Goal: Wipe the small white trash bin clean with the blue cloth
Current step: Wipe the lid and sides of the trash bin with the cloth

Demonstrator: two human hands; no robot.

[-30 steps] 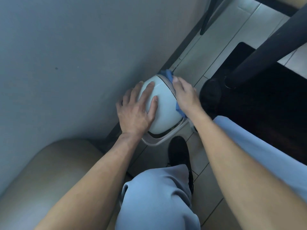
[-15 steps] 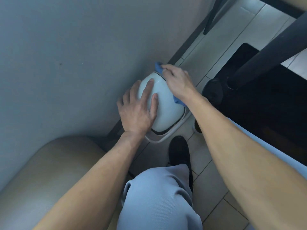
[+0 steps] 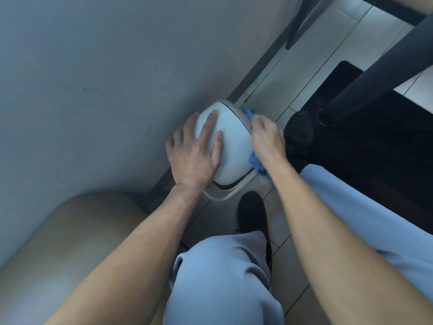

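Since half a second ago the right hand [image 3: 267,139] has slid off the far top edge of the small white trash bin [image 3: 230,146] and down along its right side, dragging the blue cloth [image 3: 254,160] with it; the left hand [image 3: 193,153] has stayed where it was on the lid.

Head view: the bin stands on the pale tiled floor [image 3: 304,73] against the grey wall [image 3: 105,66], just beyond the person's knees in light blue trousers [image 3: 220,277]. The left hand lies flat on the domed lid, fingers spread, palm at the lid's near left edge, pressing rather than gripping. The right hand is curled closed around the cloth, holding it against the bin's right flank; blue fabric shows above the knuckles and below the wrist. A black shoe [image 3: 253,214] sits just in front of the bin, another [image 3: 300,134] to its right beside a dark table leg [image 3: 375,66] on a black mat [image 3: 375,146]. A beige padded seat [image 3: 58,242] fills the lower left
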